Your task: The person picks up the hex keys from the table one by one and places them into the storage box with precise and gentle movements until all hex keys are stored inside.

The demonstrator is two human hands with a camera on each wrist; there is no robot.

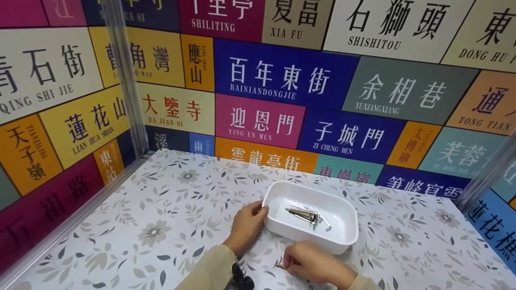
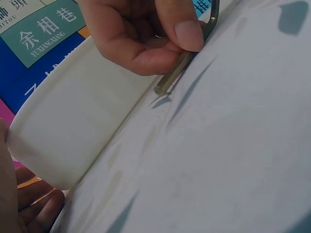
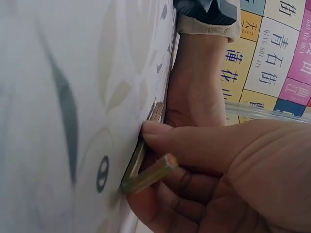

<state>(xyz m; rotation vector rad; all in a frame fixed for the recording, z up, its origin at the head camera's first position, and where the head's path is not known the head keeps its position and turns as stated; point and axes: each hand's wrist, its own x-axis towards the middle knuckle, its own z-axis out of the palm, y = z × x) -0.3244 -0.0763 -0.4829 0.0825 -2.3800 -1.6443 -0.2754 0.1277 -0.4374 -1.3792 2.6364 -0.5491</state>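
Observation:
A white plastic box (image 1: 314, 238) stands on the table, with several metal hex keys (image 1: 303, 213) lying in a loose pile inside. My left hand (image 1: 246, 225) holds the box at its left end, thumb by the rim and fingers against the outside. In front of the box, my right hand (image 1: 308, 262) pinches one L-shaped hex key (image 3: 151, 175) between thumb and fingers. That key is down at the tablecloth, its short bent end towards the camera in the right wrist view. In the left wrist view the box's side wall (image 2: 77, 116) is beside the pinching fingers.
A white tablecloth (image 1: 133, 237) with grey flowers and leaves covers the table. Panels of coloured signs (image 1: 278, 76) rise behind and at both sides, with a clear corner strip (image 1: 129, 80) at left. A black device (image 1: 241, 278) is on the left wrist.

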